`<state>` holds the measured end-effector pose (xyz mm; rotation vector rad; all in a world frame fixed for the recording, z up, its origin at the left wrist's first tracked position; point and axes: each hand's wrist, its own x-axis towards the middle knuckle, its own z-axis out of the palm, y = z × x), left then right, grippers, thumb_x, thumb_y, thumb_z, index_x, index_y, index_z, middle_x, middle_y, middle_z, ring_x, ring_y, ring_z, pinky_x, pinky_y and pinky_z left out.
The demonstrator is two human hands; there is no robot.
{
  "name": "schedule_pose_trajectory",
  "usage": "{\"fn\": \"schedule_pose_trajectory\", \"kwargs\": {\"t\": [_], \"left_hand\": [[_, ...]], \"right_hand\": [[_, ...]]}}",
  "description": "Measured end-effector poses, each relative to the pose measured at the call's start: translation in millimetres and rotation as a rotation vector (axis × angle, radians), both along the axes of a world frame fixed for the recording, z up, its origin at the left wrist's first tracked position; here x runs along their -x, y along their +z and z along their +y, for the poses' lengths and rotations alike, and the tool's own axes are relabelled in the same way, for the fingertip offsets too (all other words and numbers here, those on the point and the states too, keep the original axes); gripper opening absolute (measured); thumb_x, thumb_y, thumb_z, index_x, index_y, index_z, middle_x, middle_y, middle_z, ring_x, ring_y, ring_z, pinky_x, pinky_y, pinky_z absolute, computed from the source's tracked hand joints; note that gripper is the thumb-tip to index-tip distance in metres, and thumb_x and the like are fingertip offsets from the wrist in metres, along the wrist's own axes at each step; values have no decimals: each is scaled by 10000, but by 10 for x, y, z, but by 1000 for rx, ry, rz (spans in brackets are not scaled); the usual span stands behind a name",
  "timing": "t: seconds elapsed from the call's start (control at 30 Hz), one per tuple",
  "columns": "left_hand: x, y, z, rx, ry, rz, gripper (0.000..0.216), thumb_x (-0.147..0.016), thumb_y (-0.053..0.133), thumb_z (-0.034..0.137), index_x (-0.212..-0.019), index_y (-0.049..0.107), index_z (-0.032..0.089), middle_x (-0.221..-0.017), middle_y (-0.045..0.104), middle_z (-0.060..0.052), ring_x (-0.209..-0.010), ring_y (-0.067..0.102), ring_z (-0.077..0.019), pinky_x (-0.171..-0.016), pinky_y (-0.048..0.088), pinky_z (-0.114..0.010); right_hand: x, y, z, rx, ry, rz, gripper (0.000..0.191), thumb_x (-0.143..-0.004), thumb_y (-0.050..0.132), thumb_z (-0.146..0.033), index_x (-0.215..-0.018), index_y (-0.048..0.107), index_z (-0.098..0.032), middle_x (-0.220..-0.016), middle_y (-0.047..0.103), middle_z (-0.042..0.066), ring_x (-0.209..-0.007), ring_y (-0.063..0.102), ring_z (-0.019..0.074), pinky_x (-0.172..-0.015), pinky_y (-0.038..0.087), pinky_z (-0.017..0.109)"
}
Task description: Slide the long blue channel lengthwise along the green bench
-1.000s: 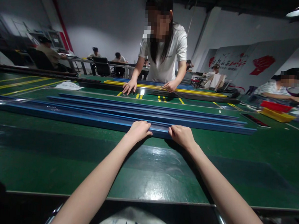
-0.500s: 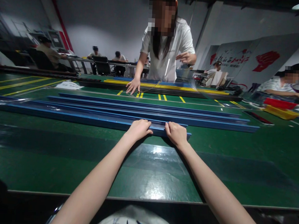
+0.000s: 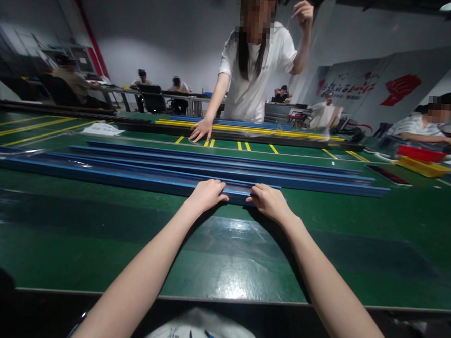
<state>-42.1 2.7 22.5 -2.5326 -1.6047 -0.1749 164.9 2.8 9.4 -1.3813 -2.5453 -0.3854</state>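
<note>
Nearest blue channel on the green table, gripped near its right end by left hand and right hand; opposite, a co-worker's hand swings up, yet both grips hold, work seemingly undisturbed!

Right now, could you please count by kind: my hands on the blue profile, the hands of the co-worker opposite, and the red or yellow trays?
Your hands: 2 (left hand, right hand)
Co-worker's hands: 2
Red tray: 1
Yellow tray: 1
Total: 6

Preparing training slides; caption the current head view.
Left hand and right hand hold the nearest blue channel strip on a green tabletop.
</note>
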Motion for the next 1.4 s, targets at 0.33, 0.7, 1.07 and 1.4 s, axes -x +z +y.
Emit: {"fn": "schedule_pose_trajectory", "kwargs": {"t": [0.33, 0.7, 1.07, 1.4], "left_hand": [[-33, -33, -3, -19, -64, -11, 243, -821, 519, 413, -889, 570, 186, -964, 620, -47, -935, 568, -198, -725, 432, -257], [-31, -131, 30, -71, -157, -12, 155, -800, 571, 323, -882, 540, 194, -982, 600, -39, -952, 542, -191, -751, 427, -270], [-33, -162, 40, -102, -157, -15, 172, -792, 582, 335, -895, 544, 203, -982, 617, -26, -937, 546, -187, -738, 417, -271], [-45, -147, 32, -107, -134, 10, 150, -801, 566, 341, -860, 555, 204, -924, 649, -24, -898, 572, -187, -715, 416, -265]], "right_hand": [[-69, 133, -28, 70, -65, -19, 202, -826, 476, -336, -763, 594, -185, -822, 628, 44, -746, 559, 150, -527, 227, 252], [-328, 134, -39, 72, -171, -34, 201, -800, 471, -327, -731, 601, -190, -792, 634, 36, -702, 566, 155, -526, 240, 250], [-170, 42, -39, 90, -115, -46, 351, -838, 408, -472, -857, 605, -182, -922, 645, 81, -831, 582, 188, -613, 332, 247], [-146, 0, -29, 69, -72, -33, 299, -853, 419, -424, -832, 594, -183, -894, 638, 66, -825, 587, 180, -592, 322, 237]]}}
